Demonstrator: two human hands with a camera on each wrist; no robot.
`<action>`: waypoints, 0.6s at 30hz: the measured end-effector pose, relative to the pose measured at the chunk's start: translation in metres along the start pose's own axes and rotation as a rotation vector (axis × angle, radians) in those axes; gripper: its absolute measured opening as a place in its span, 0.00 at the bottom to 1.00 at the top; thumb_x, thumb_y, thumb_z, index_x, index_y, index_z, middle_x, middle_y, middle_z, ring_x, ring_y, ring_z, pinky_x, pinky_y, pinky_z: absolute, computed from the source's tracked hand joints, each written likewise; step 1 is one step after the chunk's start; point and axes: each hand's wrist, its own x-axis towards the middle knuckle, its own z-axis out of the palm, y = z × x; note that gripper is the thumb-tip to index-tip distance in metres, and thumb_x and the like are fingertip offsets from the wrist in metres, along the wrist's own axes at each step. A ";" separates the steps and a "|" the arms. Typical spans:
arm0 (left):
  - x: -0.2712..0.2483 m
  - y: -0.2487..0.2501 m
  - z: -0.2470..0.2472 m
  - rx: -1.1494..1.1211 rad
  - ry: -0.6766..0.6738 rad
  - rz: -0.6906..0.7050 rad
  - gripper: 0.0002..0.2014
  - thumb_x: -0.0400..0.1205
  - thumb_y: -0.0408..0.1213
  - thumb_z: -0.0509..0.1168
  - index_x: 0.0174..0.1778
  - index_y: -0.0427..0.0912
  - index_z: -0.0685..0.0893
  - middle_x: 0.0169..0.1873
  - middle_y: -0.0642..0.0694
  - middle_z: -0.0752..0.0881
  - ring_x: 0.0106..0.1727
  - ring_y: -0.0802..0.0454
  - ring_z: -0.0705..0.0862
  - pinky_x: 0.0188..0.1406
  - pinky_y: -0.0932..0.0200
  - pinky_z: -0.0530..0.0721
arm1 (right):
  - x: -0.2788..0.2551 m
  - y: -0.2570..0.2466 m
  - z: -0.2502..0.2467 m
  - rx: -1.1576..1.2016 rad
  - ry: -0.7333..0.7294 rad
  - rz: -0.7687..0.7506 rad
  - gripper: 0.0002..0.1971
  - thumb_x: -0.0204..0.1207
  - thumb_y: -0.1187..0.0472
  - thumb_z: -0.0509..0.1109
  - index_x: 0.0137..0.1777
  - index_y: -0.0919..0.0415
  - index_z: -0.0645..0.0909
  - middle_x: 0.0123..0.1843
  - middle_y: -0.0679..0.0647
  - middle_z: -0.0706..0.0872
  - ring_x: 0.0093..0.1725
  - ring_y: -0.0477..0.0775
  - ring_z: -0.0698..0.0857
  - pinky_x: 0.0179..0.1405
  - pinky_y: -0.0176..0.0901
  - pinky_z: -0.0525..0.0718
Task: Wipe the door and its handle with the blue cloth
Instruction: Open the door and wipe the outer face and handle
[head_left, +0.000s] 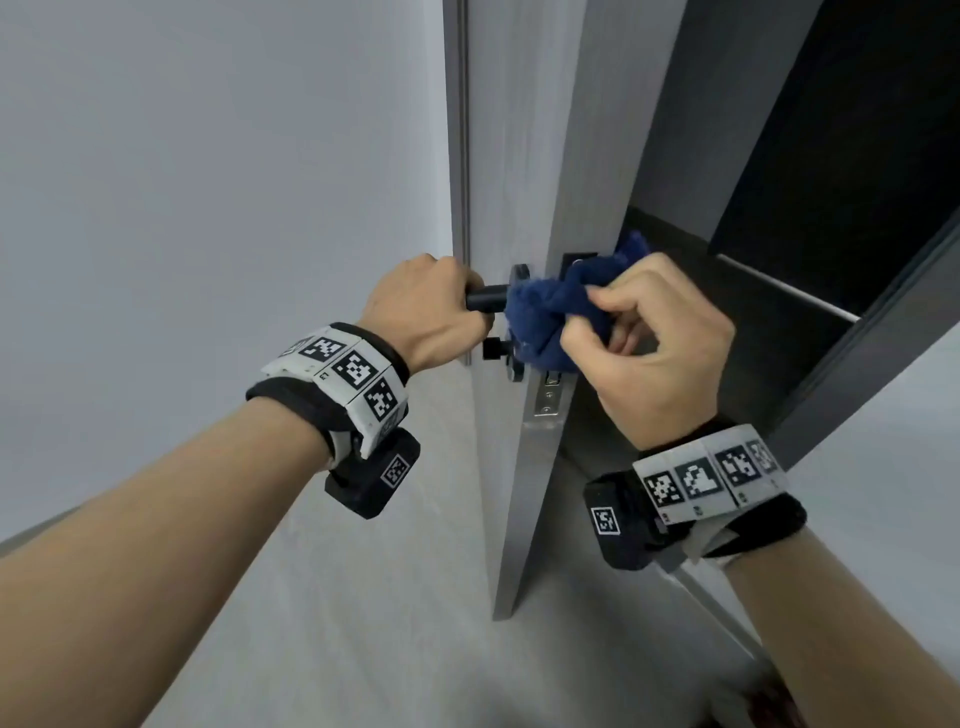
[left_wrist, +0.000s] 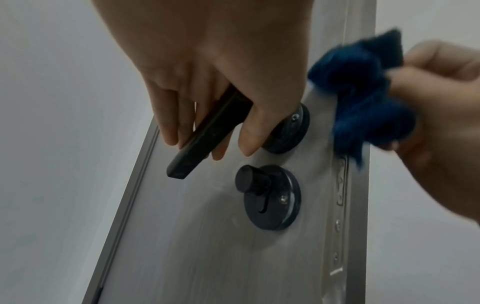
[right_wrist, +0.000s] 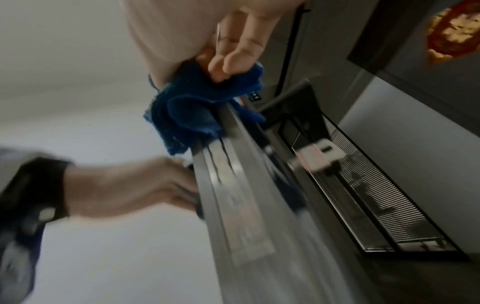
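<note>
The grey door stands ajar, its edge turned toward me. My left hand grips the black lever handle; in the left wrist view its fingers curl round the handle. My right hand pinches a bunched blue cloth and holds it against the door edge beside the handle's round base. The cloth sits at the edge by the base plate. In the right wrist view the cloth wraps over the door edge.
Below the handle a black thumb-turn lock sits on its round plate. A metal latch plate runs down the door edge. A pale wall is at left, a dark doorway at right. Pale floor lies below.
</note>
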 end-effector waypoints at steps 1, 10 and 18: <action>0.000 0.001 0.001 0.001 0.018 0.003 0.06 0.71 0.40 0.63 0.30 0.43 0.79 0.23 0.43 0.77 0.31 0.37 0.76 0.26 0.57 0.68 | -0.013 0.005 0.003 -0.006 -0.018 0.007 0.05 0.74 0.71 0.78 0.39 0.71 0.84 0.34 0.60 0.81 0.31 0.50 0.77 0.36 0.34 0.76; -0.008 0.010 0.013 -0.091 0.182 0.044 0.10 0.70 0.44 0.64 0.33 0.42 0.84 0.24 0.42 0.76 0.29 0.40 0.72 0.25 0.56 0.67 | -0.020 0.016 0.008 -0.053 0.085 -0.163 0.05 0.74 0.70 0.74 0.49 0.69 0.85 0.46 0.56 0.82 0.42 0.47 0.80 0.42 0.34 0.77; -0.002 0.012 0.048 -0.344 0.473 0.120 0.12 0.70 0.41 0.71 0.46 0.40 0.90 0.33 0.40 0.91 0.32 0.47 0.86 0.33 0.55 0.83 | -0.062 0.057 0.016 -0.037 0.154 -0.323 0.02 0.73 0.71 0.76 0.45 0.67 0.87 0.43 0.57 0.84 0.39 0.49 0.81 0.39 0.36 0.77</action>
